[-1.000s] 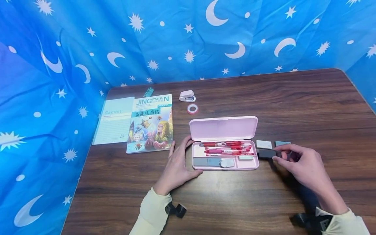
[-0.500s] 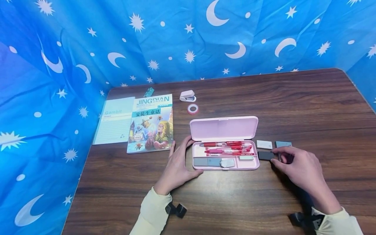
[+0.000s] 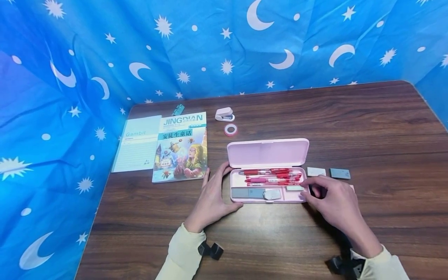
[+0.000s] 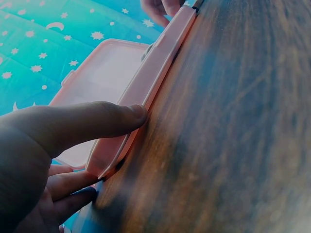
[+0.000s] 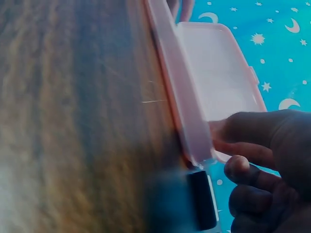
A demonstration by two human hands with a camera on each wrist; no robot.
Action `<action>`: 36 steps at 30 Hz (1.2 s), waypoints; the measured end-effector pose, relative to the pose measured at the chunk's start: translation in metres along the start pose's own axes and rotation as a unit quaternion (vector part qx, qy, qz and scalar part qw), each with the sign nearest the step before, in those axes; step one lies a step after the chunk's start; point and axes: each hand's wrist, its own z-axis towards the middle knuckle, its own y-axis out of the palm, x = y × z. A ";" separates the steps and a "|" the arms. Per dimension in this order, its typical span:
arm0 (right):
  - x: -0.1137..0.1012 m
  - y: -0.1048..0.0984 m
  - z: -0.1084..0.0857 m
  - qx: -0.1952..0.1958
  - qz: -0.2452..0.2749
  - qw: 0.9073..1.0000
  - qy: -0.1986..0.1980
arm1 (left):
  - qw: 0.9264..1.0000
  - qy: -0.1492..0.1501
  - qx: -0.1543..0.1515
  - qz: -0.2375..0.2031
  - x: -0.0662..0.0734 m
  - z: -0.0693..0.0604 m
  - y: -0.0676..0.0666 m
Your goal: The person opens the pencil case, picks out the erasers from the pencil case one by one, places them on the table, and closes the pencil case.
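Note:
The lidded pink case [image 3: 267,153] lies with its lid up. My left hand [image 3: 212,198] holds its left end, thumb at the front, fingers behind; the left wrist view shows the thumb [image 4: 129,119] on the front wall. Inside are several red pens [image 3: 269,179], a blue-grey strip [image 3: 247,193], a whitish piece [image 3: 271,194] and a small pale green block [image 3: 294,188]. My right hand [image 3: 334,200] is at the right end, thumb and index finger apart, other fingers curled. In the right wrist view a black block [image 5: 201,200] lies beside that end.
Right of the case lie a white block [image 3: 316,171], a blue-grey block [image 3: 340,173] and a pale block [image 3: 352,188] partly behind my right hand. Behind stand a stapler [image 3: 224,114] and a tape roll [image 3: 230,130]. A notebook [image 3: 136,146], a book [image 3: 180,155] and a green object [image 3: 178,109] are at left.
My right hand has moved left from the black block to the right end of the case, uncovering more of the blue-grey block. My left hand has stayed on the case.

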 end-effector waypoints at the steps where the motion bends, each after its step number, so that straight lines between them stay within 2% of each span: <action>1: 0.000 0.002 0.000 0.005 -0.003 1.000 -0.003 | 1.000 0.001 0.000 0.000 0.000 0.000 0.000; 9: 0.000 0.008 0.000 0.038 -0.023 0.999 -0.031 | 1.000 -0.001 0.000 0.002 0.001 0.000 0.001; 16: -0.001 0.008 0.001 0.041 -0.015 0.998 -0.035 | 1.000 0.008 0.010 -0.002 0.001 0.000 0.002; 21: -0.002 0.009 0.003 0.041 -0.008 0.999 -0.035 | 1.000 0.002 0.007 -0.001 0.002 -0.001 0.001; 24: -0.002 0.008 0.004 0.032 -0.010 0.999 -0.042 | 1.000 0.001 0.006 0.001 0.002 -0.001 0.001; 30: -0.002 0.000 0.005 -0.015 0.009 0.998 -0.064 | 1.000 0.000 0.006 0.002 0.001 -0.001 0.001; 36: 0.001 0.001 0.004 -0.004 0.001 0.998 -0.065 | 1.000 0.001 0.004 0.004 0.001 -0.001 0.000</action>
